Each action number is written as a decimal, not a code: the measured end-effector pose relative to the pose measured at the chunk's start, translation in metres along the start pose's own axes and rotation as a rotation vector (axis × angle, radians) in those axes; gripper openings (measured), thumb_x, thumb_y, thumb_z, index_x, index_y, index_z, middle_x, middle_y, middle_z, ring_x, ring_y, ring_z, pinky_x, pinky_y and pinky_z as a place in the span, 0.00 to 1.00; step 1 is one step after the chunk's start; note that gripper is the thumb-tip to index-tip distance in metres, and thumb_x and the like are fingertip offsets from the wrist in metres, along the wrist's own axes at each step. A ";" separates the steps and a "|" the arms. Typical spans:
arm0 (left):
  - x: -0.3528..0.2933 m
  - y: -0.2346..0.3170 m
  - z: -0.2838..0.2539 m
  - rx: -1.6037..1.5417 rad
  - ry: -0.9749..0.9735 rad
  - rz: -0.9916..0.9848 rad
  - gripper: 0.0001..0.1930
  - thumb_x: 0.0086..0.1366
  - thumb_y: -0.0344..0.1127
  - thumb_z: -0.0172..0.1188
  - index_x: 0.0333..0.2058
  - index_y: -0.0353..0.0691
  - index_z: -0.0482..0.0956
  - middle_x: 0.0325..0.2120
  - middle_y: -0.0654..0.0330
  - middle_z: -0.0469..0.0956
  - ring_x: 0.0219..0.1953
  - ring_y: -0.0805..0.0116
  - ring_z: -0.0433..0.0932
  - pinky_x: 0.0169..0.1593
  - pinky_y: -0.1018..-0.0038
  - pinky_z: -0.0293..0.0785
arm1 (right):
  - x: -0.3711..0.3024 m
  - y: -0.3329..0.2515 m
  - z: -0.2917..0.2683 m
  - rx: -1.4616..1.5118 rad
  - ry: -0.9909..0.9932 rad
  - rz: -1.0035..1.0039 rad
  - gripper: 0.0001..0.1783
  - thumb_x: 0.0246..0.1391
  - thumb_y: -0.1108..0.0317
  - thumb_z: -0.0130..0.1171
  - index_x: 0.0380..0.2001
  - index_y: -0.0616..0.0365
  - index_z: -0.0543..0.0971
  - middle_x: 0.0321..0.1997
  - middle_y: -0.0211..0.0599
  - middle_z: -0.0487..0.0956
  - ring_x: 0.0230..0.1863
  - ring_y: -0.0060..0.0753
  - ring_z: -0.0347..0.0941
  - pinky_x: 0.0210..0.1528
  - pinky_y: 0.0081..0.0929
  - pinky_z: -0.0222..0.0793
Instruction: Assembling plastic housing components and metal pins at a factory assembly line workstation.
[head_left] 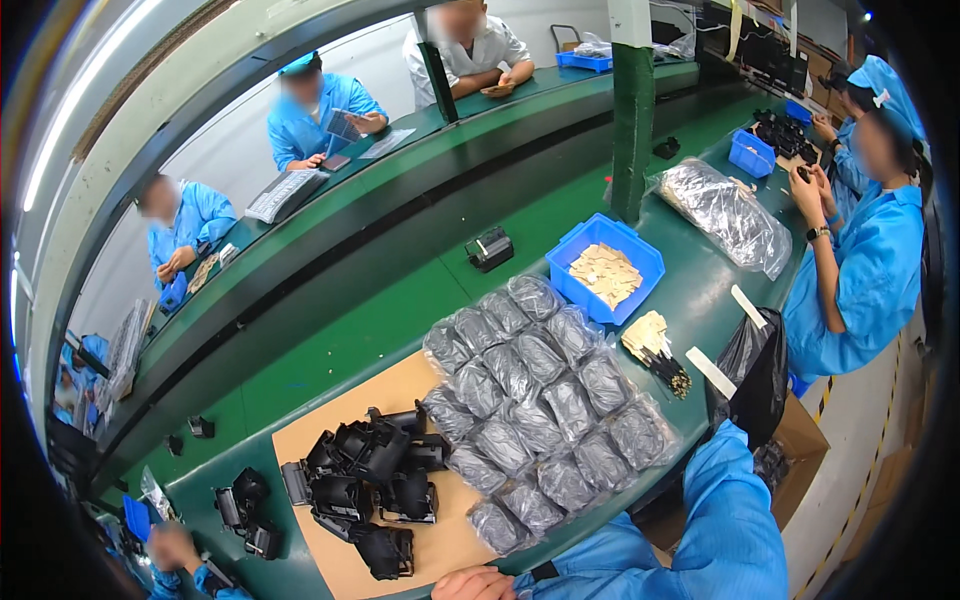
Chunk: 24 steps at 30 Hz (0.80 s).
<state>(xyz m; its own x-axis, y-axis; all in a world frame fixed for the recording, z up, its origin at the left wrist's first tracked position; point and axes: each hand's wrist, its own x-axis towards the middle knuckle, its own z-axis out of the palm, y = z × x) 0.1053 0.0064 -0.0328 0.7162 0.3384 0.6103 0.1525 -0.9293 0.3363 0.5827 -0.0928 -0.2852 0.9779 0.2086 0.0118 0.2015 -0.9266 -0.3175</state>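
My left hand is at the bottom edge of the view, by the near table edge, with its fingers curled together; whatever they hold, if anything, is hidden. A black band circles that wrist. My right sleeve reaches up to a black plastic bag, and the right hand is out of sight there. Close to my left hand, a heap of black plastic housings lies on a cardboard sheet. Beside it, several black parts wrapped in clear plastic bags stand in rows.
A blue bin holds tan pieces, next to a bundle of black wires with cream ends. A large clear plastic bag lies farther back, before a green post. Under the table edge sits a cardboard box. Co-workers sit around.
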 end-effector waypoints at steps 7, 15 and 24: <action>-0.001 -0.003 0.000 0.014 -0.016 0.028 0.06 0.44 0.30 0.62 0.24 0.38 0.78 0.22 0.58 0.76 0.26 0.61 0.78 0.28 0.72 0.72 | -0.008 -0.008 0.006 -0.008 -0.006 0.000 0.12 0.46 0.62 0.52 0.24 0.59 0.78 0.28 0.50 0.76 0.35 0.48 0.73 0.38 0.41 0.66; -0.001 -0.004 0.000 -0.008 -0.045 0.040 0.07 0.44 0.31 0.62 0.24 0.38 0.78 0.23 0.58 0.76 0.27 0.60 0.78 0.30 0.70 0.72 | -0.012 -0.011 -0.001 -0.006 -0.001 0.013 0.12 0.46 0.62 0.51 0.26 0.58 0.78 0.30 0.49 0.76 0.37 0.48 0.73 0.40 0.41 0.66; 0.000 0.003 0.001 0.003 -0.015 0.032 0.05 0.42 0.29 0.62 0.22 0.39 0.77 0.22 0.59 0.76 0.28 0.60 0.78 0.30 0.69 0.72 | -0.025 -0.011 -0.002 0.031 0.013 0.026 0.12 0.46 0.62 0.51 0.28 0.57 0.78 0.33 0.49 0.77 0.40 0.48 0.72 0.42 0.42 0.66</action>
<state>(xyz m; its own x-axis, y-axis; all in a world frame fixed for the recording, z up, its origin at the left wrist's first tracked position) 0.1069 0.0032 -0.0326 0.7307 0.3059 0.6103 0.1308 -0.9402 0.3147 0.5563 -0.0886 -0.2807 0.9835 0.1802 0.0157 0.1744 -0.9215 -0.3469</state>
